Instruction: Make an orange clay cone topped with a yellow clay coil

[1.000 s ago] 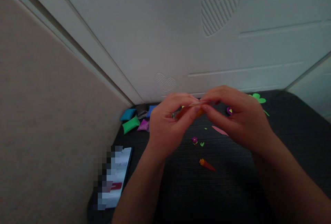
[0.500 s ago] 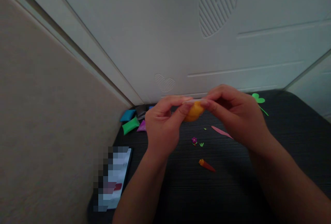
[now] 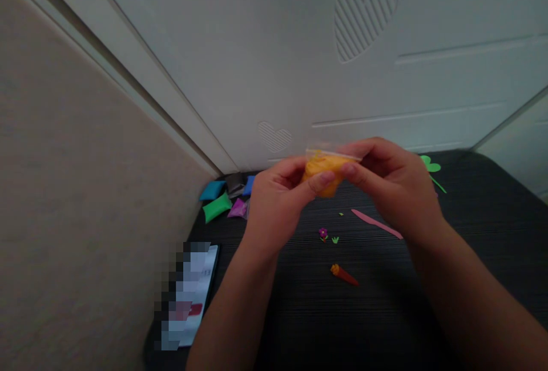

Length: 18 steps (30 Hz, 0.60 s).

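Both hands hold a small clear zip bag of yellow-orange modelling clay (image 3: 327, 166) above the table. My left hand (image 3: 280, 200) pinches its left and lower part, thumb in front. At the upper right, my right hand (image 3: 385, 180) grips the bag near its zip edge with thumb and fingers. Below lie a purple clay flower (image 3: 322, 233), a little green clay piece (image 3: 335, 240) and an orange-and-brown carrot-like clay cone (image 3: 345, 275). A pink modelling knife (image 3: 377, 224) lies beneath my right wrist, partly covered by it.
Several coloured clay packets, among them a green one (image 3: 217, 206) and a blue one (image 3: 213, 190), lie at the back left. A phone (image 3: 199, 297), partly pixelated, rests at the left edge. A green clover shape (image 3: 430, 164) is at the back right. A white panel (image 3: 214, 63) rises behind the dark table (image 3: 317, 325).
The bag has tilted so that more of its yellow front and zip edge show. My left hand has shifted slightly right and its thumb now lies lower on the bag.
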Tool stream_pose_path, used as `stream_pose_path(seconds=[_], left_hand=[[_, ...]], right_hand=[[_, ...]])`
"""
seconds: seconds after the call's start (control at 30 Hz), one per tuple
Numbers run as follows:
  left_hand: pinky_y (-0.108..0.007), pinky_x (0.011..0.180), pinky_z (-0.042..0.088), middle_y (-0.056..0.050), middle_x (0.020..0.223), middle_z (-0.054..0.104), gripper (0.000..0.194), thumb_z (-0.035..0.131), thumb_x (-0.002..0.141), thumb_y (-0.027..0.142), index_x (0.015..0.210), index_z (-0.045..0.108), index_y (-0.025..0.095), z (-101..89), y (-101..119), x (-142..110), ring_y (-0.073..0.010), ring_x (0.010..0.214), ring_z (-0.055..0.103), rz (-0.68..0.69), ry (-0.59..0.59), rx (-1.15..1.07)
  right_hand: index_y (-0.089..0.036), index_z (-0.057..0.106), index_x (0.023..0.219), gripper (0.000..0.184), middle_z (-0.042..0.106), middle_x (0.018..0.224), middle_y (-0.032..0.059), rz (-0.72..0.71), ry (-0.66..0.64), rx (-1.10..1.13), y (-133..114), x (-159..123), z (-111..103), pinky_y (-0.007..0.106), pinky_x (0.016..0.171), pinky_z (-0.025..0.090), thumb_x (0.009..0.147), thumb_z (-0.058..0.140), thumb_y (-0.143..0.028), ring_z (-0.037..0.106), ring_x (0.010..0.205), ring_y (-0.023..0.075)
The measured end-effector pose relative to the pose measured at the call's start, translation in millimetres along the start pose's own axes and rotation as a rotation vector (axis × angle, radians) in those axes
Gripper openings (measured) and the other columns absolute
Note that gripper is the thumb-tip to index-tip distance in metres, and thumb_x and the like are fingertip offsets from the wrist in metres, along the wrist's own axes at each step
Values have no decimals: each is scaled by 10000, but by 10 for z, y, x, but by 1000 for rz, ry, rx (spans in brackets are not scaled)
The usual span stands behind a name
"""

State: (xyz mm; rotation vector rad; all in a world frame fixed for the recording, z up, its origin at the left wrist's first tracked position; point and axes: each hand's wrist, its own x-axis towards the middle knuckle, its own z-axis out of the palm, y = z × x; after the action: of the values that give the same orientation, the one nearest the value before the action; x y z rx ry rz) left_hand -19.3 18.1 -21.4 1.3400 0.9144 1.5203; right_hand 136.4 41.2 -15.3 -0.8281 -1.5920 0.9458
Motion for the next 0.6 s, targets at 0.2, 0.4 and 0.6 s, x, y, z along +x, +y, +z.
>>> stream_pose_path(seconds=[0.2,0.4,0.6], left_hand=[[-179,660,525,28,767,699,80,729,718,192,792,705,209,15,-96,20,-79,696,628,-5,69,-113],[-194,675,521,12,819,690,131,708,743,252,863,685,205,62,-126,38,-89,722,624,-40,10,-126],[-216,714,507,-22,917,694,226,693,756,259,970,676,191,51,-105,44,-114,786,622,-102,-63,-33]], right_hand=[[-226,649,893,136,646,794,-20,80,-149,75,20,16,20,273,701,506,780,672,-298,601,715,126],[-212,606,862,183,618,813,-2,47,-50,28,61,13,27,311,730,490,788,653,-372,595,772,148],[-206,584,738,175,599,704,-34,33,66,49,108,18,43,249,601,447,771,677,-350,555,637,102]])
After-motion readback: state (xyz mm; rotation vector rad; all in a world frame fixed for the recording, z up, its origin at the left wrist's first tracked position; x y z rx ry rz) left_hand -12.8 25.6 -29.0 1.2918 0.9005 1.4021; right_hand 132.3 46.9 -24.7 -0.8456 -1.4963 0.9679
